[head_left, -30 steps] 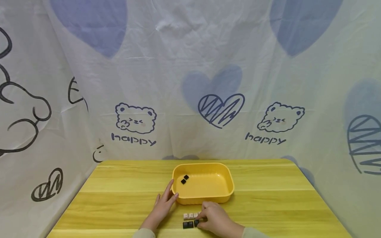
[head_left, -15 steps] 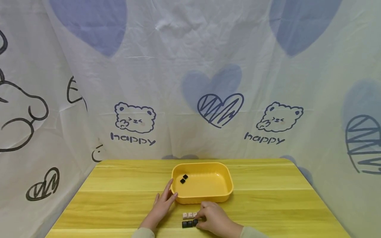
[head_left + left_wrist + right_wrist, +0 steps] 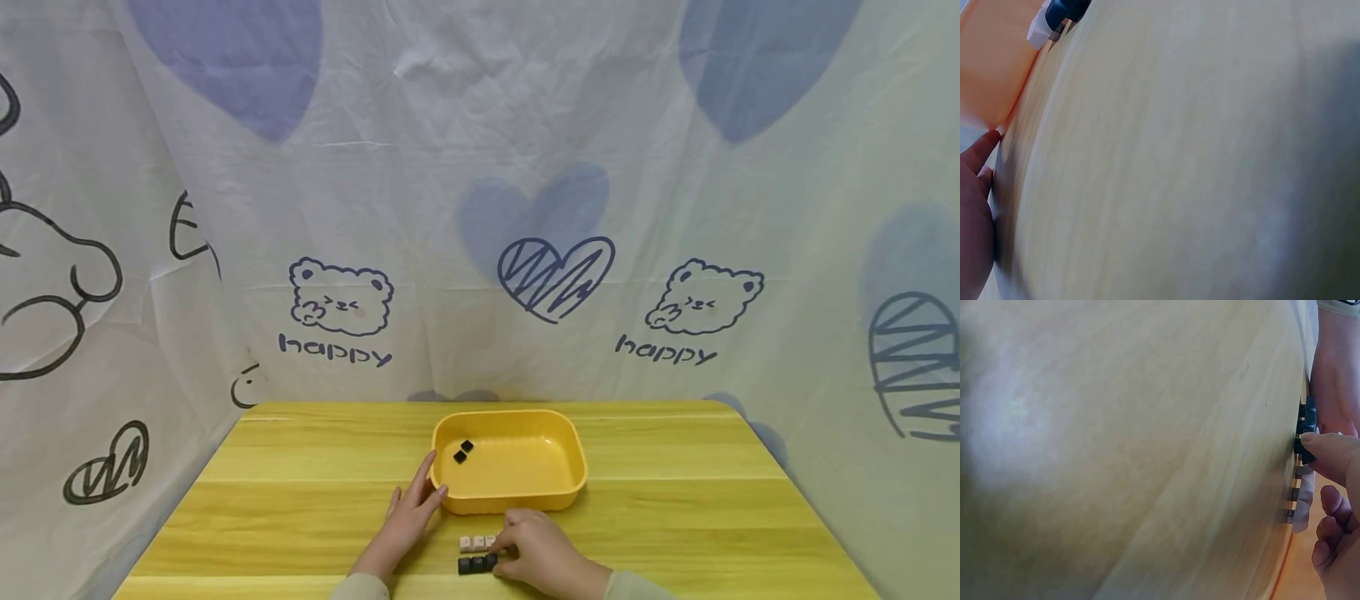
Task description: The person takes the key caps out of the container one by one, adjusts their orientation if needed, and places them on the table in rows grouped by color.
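My right hand (image 3: 543, 554) pinches a black keycap (image 3: 491, 561) between thumb and fingers, at the right end of a short row with two more black keycaps (image 3: 471, 566). Just beyond lies a row of white keycaps (image 3: 472, 544), its right end partly behind my fingers. In the right wrist view, the thumb (image 3: 1329, 450) presses the side of the held cap, with white keycaps (image 3: 1300, 515) alongside. My left hand (image 3: 401, 525) rests at the near left corner of a yellow plastic bin (image 3: 517, 505), fingers extended along its side and thumb at its front.
Inside the bin, toward the left, lie two small black keycaps (image 3: 463, 452). The wood-grain table (image 3: 675, 500) stretches to both sides. A white cloth (image 3: 450, 367) printed with hearts and bears hangs behind it.
The pinched black keycap has shifted slightly left, closing the gap to the two beside it. The left hand stays against the bin. The head view has shifted slightly.
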The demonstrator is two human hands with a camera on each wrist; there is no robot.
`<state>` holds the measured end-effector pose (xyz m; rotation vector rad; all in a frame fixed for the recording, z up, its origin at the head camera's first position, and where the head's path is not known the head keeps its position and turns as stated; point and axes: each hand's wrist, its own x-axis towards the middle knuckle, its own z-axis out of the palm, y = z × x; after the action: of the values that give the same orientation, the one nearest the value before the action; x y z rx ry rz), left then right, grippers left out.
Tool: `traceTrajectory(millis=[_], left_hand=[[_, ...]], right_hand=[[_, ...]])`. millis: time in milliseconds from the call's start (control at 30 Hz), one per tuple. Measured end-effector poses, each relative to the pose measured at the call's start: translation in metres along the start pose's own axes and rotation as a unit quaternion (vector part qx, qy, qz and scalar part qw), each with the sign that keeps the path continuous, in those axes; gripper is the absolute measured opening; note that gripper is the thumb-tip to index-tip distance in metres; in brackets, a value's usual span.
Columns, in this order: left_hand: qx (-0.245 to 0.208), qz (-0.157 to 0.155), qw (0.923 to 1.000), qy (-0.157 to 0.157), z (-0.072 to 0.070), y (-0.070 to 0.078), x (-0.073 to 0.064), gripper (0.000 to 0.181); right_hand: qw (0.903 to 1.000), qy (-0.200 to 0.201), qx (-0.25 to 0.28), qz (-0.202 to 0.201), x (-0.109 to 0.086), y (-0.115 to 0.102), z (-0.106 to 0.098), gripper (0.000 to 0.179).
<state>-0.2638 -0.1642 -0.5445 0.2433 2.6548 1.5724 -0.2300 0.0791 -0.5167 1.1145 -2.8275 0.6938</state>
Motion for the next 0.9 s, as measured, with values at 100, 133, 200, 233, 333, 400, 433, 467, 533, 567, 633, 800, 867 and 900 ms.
traceTrajectory(millis=[100,133,200,233,333,400,433,467,533,567,633,800,867,900], left_hand=[[0.0,-0.001,1.0,0.001,0.001,-0.001,0.0,0.065],[0.001,-0.001,1.0,0.003,0.001,-0.001,0.0,0.065],[0.002,0.0,1.0,0.005,0.001,-0.001,0.0,0.065],[0.002,0.0,1.0,0.005,0.001,-0.001,0.0,0.065],[0.002,0.0,1.0,0.004,0.001,-0.001,0.0,0.065],[0.001,-0.001,1.0,0.002,0.001,-0.002,0.0,0.065],[0.001,-0.002,1.0,0.001,0.001,-0.001,0.001,0.065],[0.002,-0.001,1.0,0.002,0.001,-0.001,0.001,0.065],[0.002,-0.001,1.0,0.002,0.001,-0.001,0.001,0.065],[0.003,0.001,1.0,0.002,0.0,-0.001,0.001,0.065],[0.004,0.002,1.0,0.003,0.0,0.0,0.0,0.065],[0.002,0.0,1.0,0.003,-0.001,0.002,-0.001,0.065],[0.004,-0.002,1.0,0.002,-0.001,0.002,-0.001,0.065],[0.004,-0.002,1.0,0.003,0.0,0.002,-0.001,0.065]], right_hand=[[1.0,0.0,0.002,-0.001,0.0,0.0,0.001,0.019],[1.0,0.0,0.002,-0.001,0.0,0.0,0.001,0.019],[1.0,0.002,0.0,-0.005,-0.001,0.001,0.002,0.019],[1.0,0.003,0.0,-0.006,-0.001,0.001,0.002,0.019],[0.9999,0.004,-0.001,-0.01,-0.001,0.001,0.002,0.019],[1.0,0.0,0.005,-0.009,0.0,0.002,0.002,0.02],[0.9999,-0.004,0.008,-0.007,0.0,0.002,0.001,0.021],[0.9999,-0.006,0.011,-0.006,0.001,0.003,0.0,0.021],[0.9997,-0.01,0.021,-0.005,0.002,0.003,-0.003,0.021],[0.9996,-0.01,0.024,-0.004,0.003,0.003,-0.005,0.021],[0.9996,-0.008,0.024,-0.01,0.005,0.003,-0.01,0.019],[0.9986,0.015,0.04,-0.032,0.011,-0.001,-0.025,0.019],[0.9977,0.025,0.054,-0.031,0.015,-0.002,-0.031,0.02],[0.9971,0.028,0.064,-0.028,0.017,-0.002,-0.034,0.019]])
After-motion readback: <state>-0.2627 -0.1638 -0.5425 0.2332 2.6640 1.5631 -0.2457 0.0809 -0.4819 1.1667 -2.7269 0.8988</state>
